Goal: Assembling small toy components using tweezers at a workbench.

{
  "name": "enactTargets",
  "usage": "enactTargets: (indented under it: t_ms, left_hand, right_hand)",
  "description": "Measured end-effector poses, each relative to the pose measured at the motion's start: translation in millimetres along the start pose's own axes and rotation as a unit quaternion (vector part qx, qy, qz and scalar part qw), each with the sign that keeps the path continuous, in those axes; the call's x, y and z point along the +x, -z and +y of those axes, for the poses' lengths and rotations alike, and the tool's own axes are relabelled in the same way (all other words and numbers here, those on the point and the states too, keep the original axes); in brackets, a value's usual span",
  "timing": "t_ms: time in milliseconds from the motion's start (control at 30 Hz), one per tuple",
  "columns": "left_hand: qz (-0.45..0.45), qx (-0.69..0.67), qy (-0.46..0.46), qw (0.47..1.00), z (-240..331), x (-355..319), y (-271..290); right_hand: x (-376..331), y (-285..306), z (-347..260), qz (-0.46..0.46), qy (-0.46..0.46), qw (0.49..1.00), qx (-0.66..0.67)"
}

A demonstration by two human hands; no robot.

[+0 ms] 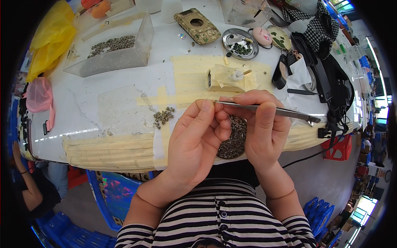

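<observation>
My right hand [264, 128] grips a pair of metal tweezers [285, 111], their tips pointing left. Those tips meet the pinched thumb and forefinger of my left hand [194, 136]; whatever small piece sits between these fingers is too tiny to make out. Beneath both hands stands a round dish [232, 144] full of small dark metallic parts, partly covered by the fingers. Left of my left hand lies a loose little pile of similar small parts [163, 117]. Just beyond the hands rests a taped block [225, 78] with a small white pot and a stick on it.
A clear bin [111, 62] of small parts stands at the far left. Further back are a camouflage model hull [197, 25] and a round metal tin [240, 43] with dark green pieces. Black bags and straps [322, 70] crowd the right. Another person's arm [27, 177] shows at far left.
</observation>
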State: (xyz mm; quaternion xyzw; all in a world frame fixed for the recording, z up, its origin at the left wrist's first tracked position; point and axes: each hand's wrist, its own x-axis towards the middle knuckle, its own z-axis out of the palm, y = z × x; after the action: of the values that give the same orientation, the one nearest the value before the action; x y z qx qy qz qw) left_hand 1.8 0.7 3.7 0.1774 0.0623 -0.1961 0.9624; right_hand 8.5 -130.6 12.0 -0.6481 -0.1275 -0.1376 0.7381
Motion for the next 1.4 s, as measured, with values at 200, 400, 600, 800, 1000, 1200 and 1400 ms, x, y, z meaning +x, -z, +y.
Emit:
enactTargets:
  t_ms: [200, 400, 600, 800, 1000, 1200, 1400]
  left_hand:
    - [0.003, 0.005, 0.001, 1.000, 0.2, -0.5, -0.1]
    - [-0.013, 0.000, 0.004, 1.000, 1.7, -1.0, 2.2]
    - [-0.011, -0.001, 0.000, 1.000, 3.2, -3.3, 2.3]
    - [-0.013, -0.001, -0.005, 1.000, 5.1, -5.5, 1.7]
    - [-0.009, -0.004, -0.008, 1.000, 5.4, -6.3, 1.9]
    - [-0.012, -0.002, -0.007, 1.000, 4.9, -6.5, 2.7]
    - [0.001, 0.003, -0.008, 1.000, 3.5, -7.0, 1.8]
  right_hand:
    - [-0.2, -1.9, -0.2, 0.007, -0.004, 1.000, 0.008]
    - [0.1, -2.9, -0.5, -0.001, 0.000, 1.000, 0.005]
    - [1.0, -3.1, -1.8, -0.017, 0.007, 1.000, -0.020]
    - [1.5, -7.5, -2.5, -0.015, 0.009, 1.000, -0.007]
    - [0.6, -7.8, -2.2, -0.016, 0.007, 1.000, -0.011]
    - [-0.7, -7.9, -2.8, -0.010, 0.002, 1.000, -0.009]
    - [-1.0, -5.8, -2.1, -0.014, 0.004, 1.000, -0.008]
